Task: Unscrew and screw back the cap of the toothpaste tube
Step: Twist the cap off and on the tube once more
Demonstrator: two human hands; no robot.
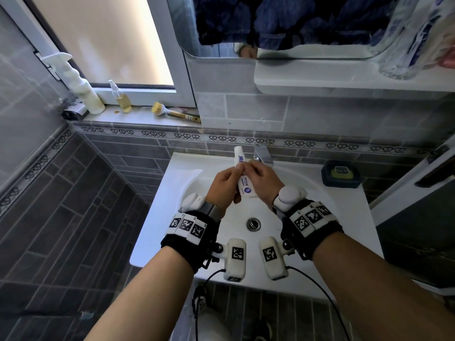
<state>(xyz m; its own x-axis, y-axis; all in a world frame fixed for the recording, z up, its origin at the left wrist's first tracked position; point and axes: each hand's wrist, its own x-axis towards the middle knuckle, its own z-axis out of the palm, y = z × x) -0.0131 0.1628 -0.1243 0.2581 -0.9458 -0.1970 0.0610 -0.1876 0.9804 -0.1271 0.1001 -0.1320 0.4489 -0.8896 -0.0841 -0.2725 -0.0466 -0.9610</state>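
Above the white sink [320, 210], just in front of its tap [262, 153], both hands hold the toothpaste tube [242, 179] upright. The left hand [225, 185] and right hand [264, 180] curl their fingers around its middle. The cap cannot be made out; if loosened carelessly it could drop toward the drain [253, 223].

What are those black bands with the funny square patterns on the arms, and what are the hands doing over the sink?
No machine here: these are a person's two arms, seen from a camera worn on their head, looking down. The wristbands carry checker-like squares and small white boxes with wires; they look like tracking gear, though I can't be sure. Both hands are over a white sink. The left hand and the right hand both hold a white toothpaste tube, standing nearly upright. I can't tell where its cap is. A dark soap dish sits on the sink's far right corner, and a brush and bottles lie on the windowsill.
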